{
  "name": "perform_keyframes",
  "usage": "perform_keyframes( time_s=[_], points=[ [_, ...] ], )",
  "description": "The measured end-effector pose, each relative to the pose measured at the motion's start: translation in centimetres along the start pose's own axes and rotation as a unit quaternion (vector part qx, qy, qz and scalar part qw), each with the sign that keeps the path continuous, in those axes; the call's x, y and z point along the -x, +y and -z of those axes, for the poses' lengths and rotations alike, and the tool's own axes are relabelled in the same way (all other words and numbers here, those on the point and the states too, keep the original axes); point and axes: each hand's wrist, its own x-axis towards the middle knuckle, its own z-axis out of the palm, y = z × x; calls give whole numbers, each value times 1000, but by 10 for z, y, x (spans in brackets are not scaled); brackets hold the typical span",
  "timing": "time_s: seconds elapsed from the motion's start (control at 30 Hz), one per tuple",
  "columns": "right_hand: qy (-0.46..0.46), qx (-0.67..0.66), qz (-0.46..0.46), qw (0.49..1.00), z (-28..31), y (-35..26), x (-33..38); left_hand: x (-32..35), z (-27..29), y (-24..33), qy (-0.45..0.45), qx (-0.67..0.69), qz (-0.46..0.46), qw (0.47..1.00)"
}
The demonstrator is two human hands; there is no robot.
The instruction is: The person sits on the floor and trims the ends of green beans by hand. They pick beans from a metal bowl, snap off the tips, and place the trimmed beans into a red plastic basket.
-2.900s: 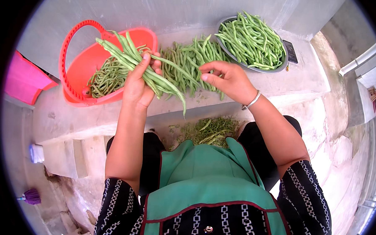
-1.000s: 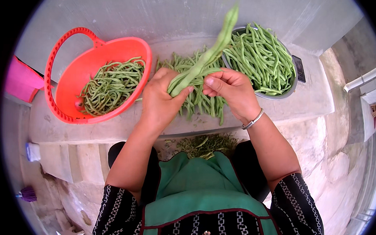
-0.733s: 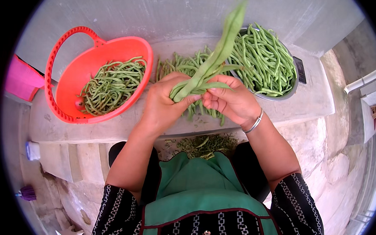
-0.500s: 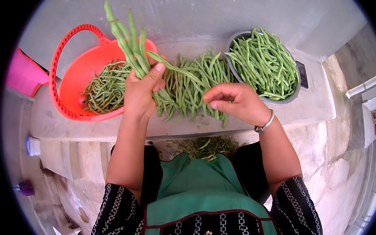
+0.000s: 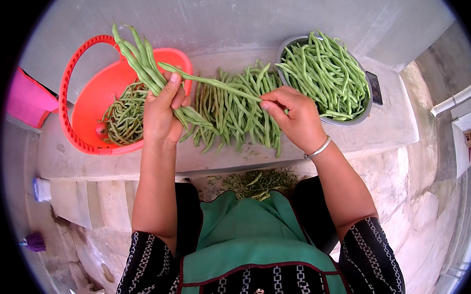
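Observation:
My left hand (image 5: 165,111) is closed round a bunch of long green beans (image 5: 137,58), their far ends fanning up over the red basket. One green bean (image 5: 217,83) stretches from the left hand across to my right hand (image 5: 293,116), which pinches its end between thumb and fingertips. Beneath that bean, a pile of green beans (image 5: 247,118) lies on the concrete ledge, some browned at its left. The red basket (image 5: 87,122) at the left holds thinner, curled, brownish beans (image 5: 125,116). At the right, a grey basin (image 5: 352,121) is heaped with green beans (image 5: 328,75).
The concrete ledge (image 5: 383,135) runs below a grey wall (image 5: 220,20). A dark flat device (image 5: 374,89) sits at the basin's right side. Bean scraps (image 5: 257,183) lie on the floor below the ledge. A pink object (image 5: 30,98) stands at the far left.
My left hand has moved slightly left and down with its bunch. My right hand has closed on the end of the single bean, which now spans both hands.

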Motion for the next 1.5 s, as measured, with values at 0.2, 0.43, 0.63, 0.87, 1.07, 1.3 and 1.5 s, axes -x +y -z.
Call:
perform_keyframes(
  time_s=[0.2,0.43,0.63,0.87,1.07,1.3,1.5],
  points=[
    [93,-324,-200,920,-1,5,-6,2,-8,-6,43,4,42,998],
    [41,-36,-169,984,-10,44,5,-4,8,-19,33,19,123,992],
    [37,-43,-64,996,-11,22,4,12,-16,-39,-84,-65,235,966],
    [24,-374,-223,900,-7,11,-5,29,-26,-57,-192,-151,294,924],
    [91,-365,-240,895,-2,15,-7,31,-36,-57,-87,-47,287,953],
    [127,-277,-191,933,14,18,-4,4,-5,-34,-43,-229,99,967],
    [90,-406,-159,895,9,0,-4,20,-19,-18,-86,-214,113,966]
  ],
)
